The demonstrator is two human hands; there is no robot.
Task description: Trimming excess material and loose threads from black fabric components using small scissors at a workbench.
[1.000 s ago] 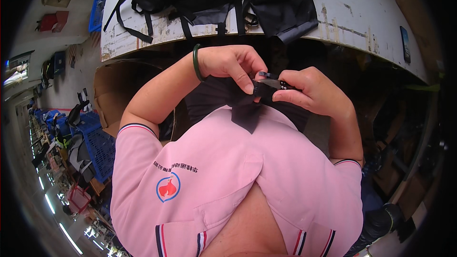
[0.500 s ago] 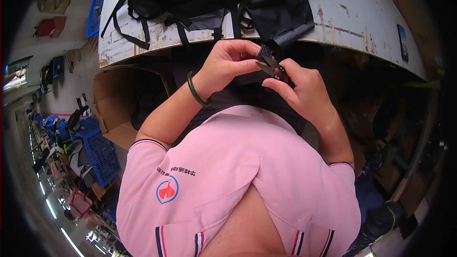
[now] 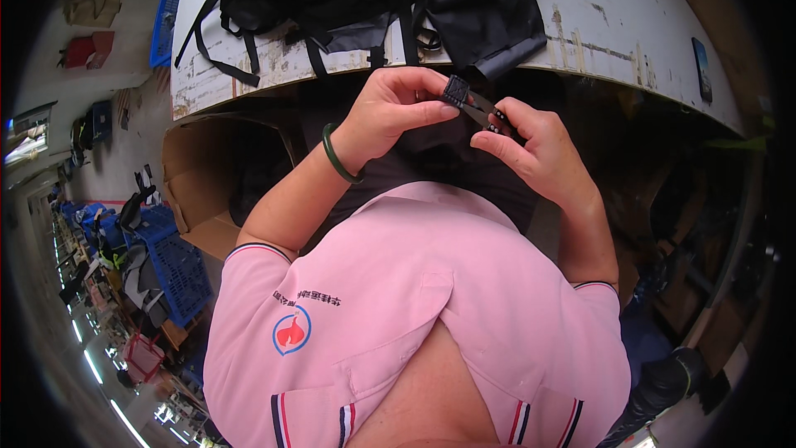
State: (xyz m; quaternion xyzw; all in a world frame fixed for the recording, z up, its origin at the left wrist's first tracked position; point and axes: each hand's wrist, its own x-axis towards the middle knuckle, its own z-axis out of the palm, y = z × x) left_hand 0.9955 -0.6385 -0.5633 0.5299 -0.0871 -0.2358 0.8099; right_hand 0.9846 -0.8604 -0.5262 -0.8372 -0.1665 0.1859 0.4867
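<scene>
Snips (image 3: 478, 115) shifted rightward, right grip (image 3: 539, 148) clasping them; left grip (image 3: 390, 114) pinching strap (image 3: 455, 90) (black, coarse-textured).

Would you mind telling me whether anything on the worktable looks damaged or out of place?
The white worktable looks worn: brownish marks and scuffs mar its near edge, unlike the cleaner surface beyond. A black strap also trails loosely there. The small cutting tool in the right hand shows nothing odd.
</scene>
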